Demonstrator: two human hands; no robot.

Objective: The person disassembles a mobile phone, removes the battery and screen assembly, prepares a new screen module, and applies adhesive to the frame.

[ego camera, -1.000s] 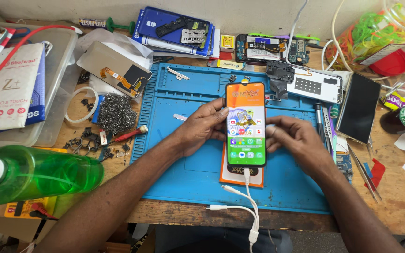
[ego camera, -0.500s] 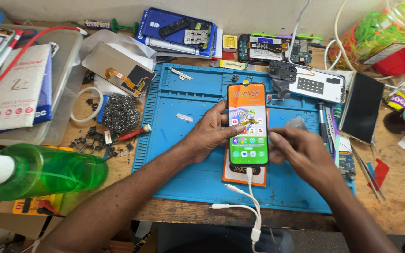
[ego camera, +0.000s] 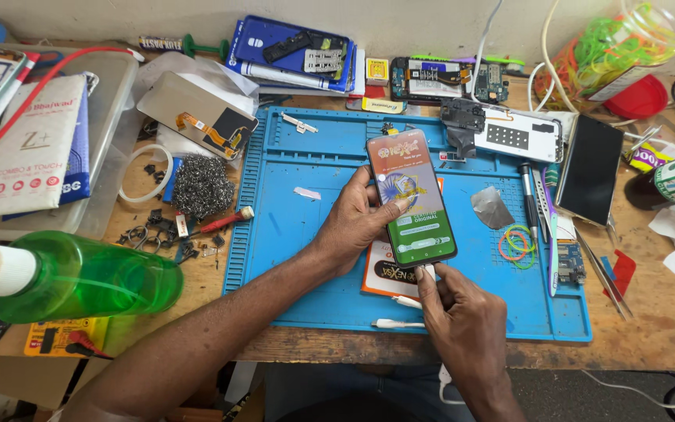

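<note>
You are at a phone repair workshop: your wooden counter (ego camera: 666, 328) carries a blue silicone repair mat (ego camera: 314, 234), opened phones with bare circuit boards (ego camera: 447, 78), a loose display panel (ego camera: 197, 109), tweezers (ego camera: 599, 266), a screwdriver (ego camera: 224, 221) and scattered small parts (ego camera: 162, 234)

Right hand (ego camera: 462, 312) now at plug — phone (ego camera: 412, 199) screen changed

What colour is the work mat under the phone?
Blue, the work mat shows clearly in the head view.
</note>
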